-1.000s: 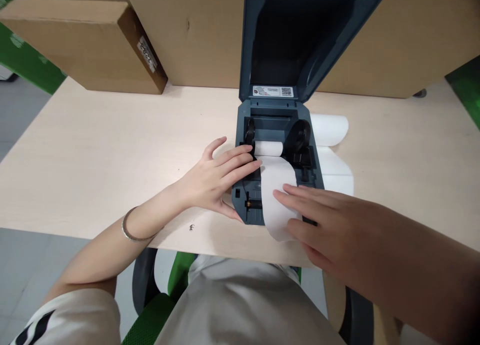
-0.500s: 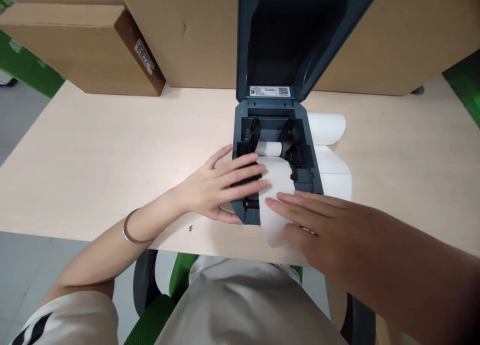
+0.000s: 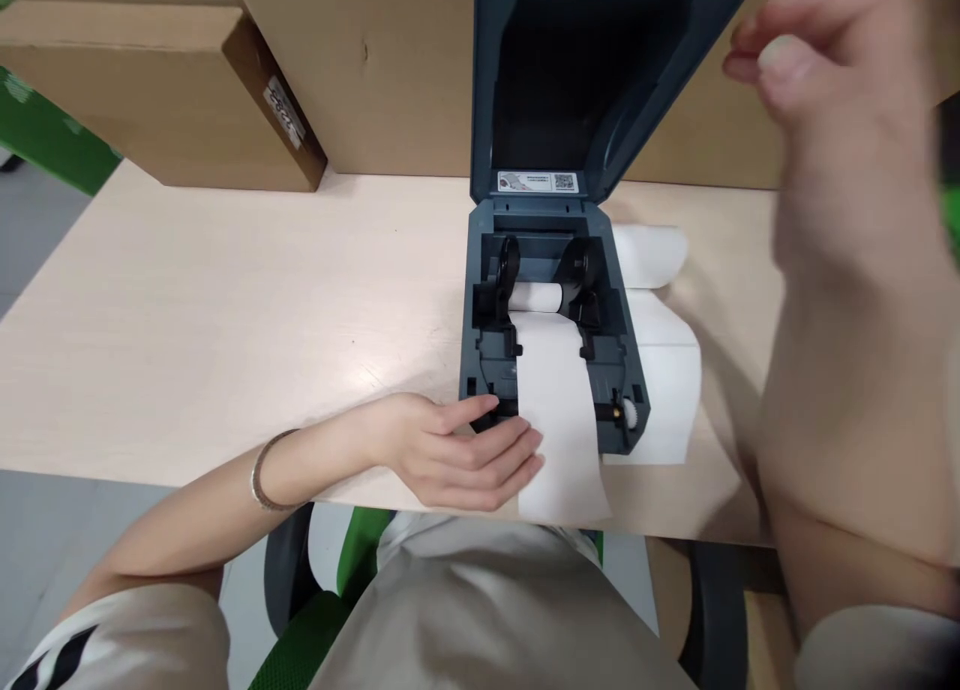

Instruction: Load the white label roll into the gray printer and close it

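Note:
A dark blue-grey label printer (image 3: 472, 260) stands on the table with its lid (image 3: 484, 90) raised. Inside, a small white paper roll (image 3: 535, 297) sits between two black holders. Its paper strip (image 3: 559, 410) runs forward over the black roller (image 3: 606, 412) and hangs past the front edge. My left hand (image 3: 465, 455) is at the printer's front left corner, fingers stretched out, their tips touching the strip's left edge. My right hand (image 3: 832, 90) is raised to the right of the lid, apart from it, slightly blurred, with curved fingers and nothing visible in them.
White label paper (image 3: 664, 370) lies on the table (image 3: 262, 320) along the printer's right side, with a curled part (image 3: 651, 253) behind. A cardboard box (image 3: 150, 100) stands back left, and a large cardboard panel (image 3: 405, 80) rises behind the printer.
My right hand has left the paper and risen to the upper right beside the lid. My left hand has slid toward me to the strip's front part. The strip now lies straighter, extending further forward.

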### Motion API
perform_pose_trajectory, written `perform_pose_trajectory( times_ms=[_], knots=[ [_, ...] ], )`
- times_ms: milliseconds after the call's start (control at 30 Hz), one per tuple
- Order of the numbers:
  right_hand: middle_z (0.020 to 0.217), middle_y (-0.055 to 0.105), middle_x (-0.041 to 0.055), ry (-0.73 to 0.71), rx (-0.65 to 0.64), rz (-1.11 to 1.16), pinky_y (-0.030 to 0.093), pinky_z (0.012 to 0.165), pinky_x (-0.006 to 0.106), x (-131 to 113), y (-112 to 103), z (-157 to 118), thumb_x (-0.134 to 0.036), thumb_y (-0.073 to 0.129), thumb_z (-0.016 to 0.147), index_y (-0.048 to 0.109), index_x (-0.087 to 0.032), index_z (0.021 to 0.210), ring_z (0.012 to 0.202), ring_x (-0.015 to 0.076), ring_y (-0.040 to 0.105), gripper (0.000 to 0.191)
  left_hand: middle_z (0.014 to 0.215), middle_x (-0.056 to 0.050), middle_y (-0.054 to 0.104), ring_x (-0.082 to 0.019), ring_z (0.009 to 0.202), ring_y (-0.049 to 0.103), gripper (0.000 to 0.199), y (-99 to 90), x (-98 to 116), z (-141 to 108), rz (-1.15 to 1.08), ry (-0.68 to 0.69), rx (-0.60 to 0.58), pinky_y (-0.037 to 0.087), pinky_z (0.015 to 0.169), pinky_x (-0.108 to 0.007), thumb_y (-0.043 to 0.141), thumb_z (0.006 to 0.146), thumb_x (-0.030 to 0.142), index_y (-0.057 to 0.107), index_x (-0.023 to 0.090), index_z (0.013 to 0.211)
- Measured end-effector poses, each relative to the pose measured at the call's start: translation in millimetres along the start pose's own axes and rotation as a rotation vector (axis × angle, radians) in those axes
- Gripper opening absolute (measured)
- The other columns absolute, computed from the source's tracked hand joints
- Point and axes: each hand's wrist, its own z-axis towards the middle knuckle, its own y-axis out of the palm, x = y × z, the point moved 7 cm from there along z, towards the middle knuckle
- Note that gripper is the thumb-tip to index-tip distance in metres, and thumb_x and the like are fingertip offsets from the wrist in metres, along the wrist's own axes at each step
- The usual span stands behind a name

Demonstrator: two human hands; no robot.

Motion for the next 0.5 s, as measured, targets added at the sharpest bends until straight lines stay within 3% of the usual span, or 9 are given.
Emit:
perform_pose_trajectory(
  times_ms=[33,67,167,233,333,500],
  knots=[
    [0.163,0.048,-0.0001,0.006,-0.096,0.023,0.035,0.131,0.044,12,18,12,-0.050,0.029,0.107,0.045,-0.029,0.156,0.154,0.0171,0.042,0.056,0.106,0.007,0.082,-0.010,0.108,0.071,0.009,0.2,0,0,0.004,0.004,0.004,0.062,0.087,-0.022,0.071,0.097,0.031,0.079,0.032,0.101],
    [0.171,0.037,-0.0008,-0.011,-0.197,-0.036,0.037,0.129,0.041,20,36,20,-0.053,0.004,0.107,0.029,-0.028,0.164,0.155,0.0128,0.040,0.067,0.107,0.007,0.082,-0.010,0.107,0.071,0.010,0.5,1,-1,0.006,0.013,0.004,0.062,0.087,-0.022,0.071,0.097,0.030,0.079,0.032,0.101],
    [0.177,0.022,-0.0007,-0.074,-0.436,-0.222,0.041,0.121,0.035,31,74,25,-0.053,-0.031,0.095,-0.010,-0.021,0.169,0.151,0.0078,0.042,0.082,0.109,0.006,0.082,-0.011,0.107,0.071,0.011,0.7,3,-3,0.012,0.044,-0.001,0.062,0.085,-0.021,0.070,0.097,0.028,0.079,0.033,0.101],
    [0.176,0.026,-0.0005,-0.065,-0.472,-0.184,0.042,0.118,0.035,31,79,22,-0.054,-0.034,0.093,-0.012,-0.021,0.169,0.147,0.0096,0.046,0.086,0.110,0.006,0.081,-0.011,0.107,0.071,0.010,0.6,3,-4,0.021,0.065,-0.007,0.063,0.085,-0.021,0.071,0.096,0.029,0.079,0.033,0.101],
    [0.170,0.036,-0.0023,0.074,-0.454,0.058,0.045,0.115,0.037,31,73,21,-0.037,-0.036,0.089,0.003,-0.023,0.171,0.141,0.0133,0.053,0.092,0.110,0.009,0.081,-0.012,0.110,0.070,0.007,2.4,7,-9,0.043,0.101,-0.022,0.064,0.087,-0.022,0.074,0.095,0.034,0.078,0.037,0.100],
    [0.175,0.027,-0.0049,0.168,-0.338,0.196,0.041,0.123,0.040,24,62,27,-0.037,-0.030,0.094,0.006,-0.029,0.170,0.155,0.0115,0.039,0.084,0.122,0.015,0.076,-0.010,0.114,0.071,0.022,16.2,16,-24,-0.166,0.045,-0.113,0.066,0.086,-0.018,0.075,0.094,0.032,0.073,0.044,0.113]
  ],
)
